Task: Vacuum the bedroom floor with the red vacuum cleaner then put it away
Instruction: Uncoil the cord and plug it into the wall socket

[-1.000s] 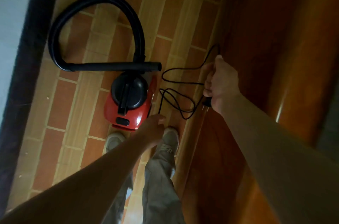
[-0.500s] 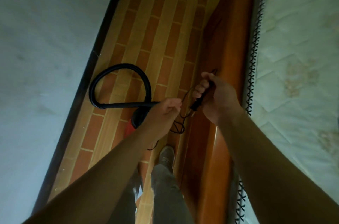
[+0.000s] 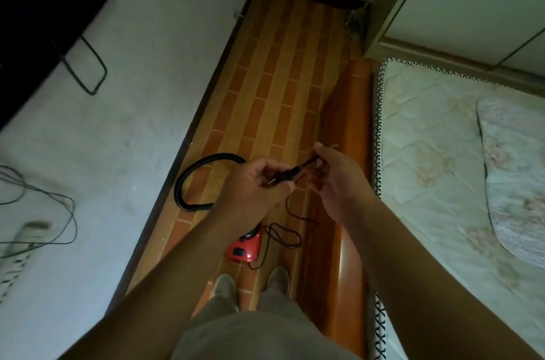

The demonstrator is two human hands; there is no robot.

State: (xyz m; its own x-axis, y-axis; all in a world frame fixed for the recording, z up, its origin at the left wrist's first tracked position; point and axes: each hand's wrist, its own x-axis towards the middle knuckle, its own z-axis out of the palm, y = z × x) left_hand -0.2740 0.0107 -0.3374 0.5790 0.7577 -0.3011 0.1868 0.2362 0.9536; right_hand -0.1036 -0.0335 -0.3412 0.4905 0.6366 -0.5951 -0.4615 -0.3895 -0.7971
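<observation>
Up comes the plug [image 3: 283, 177], and it's changing hands: a moment ago the right hand [image 3: 336, 182] held it alone, low by the bed frame [image 3: 351, 112]. Now the left hand [image 3: 253, 185] pinches the plug body while the right's fingertips nip the cord [image 3: 308, 163] just past it. Straight below this two-handed grip the slack falls in loops to the red vacuum cleaner [image 3: 244, 247] by the feet [image 3: 278, 278], hose [image 3: 178, 188] curled to the left — nothing's plugged in, so I reckon vacuuming hasn't started and the power strip [image 3: 16, 244], far left of the grip, comes next.
</observation>
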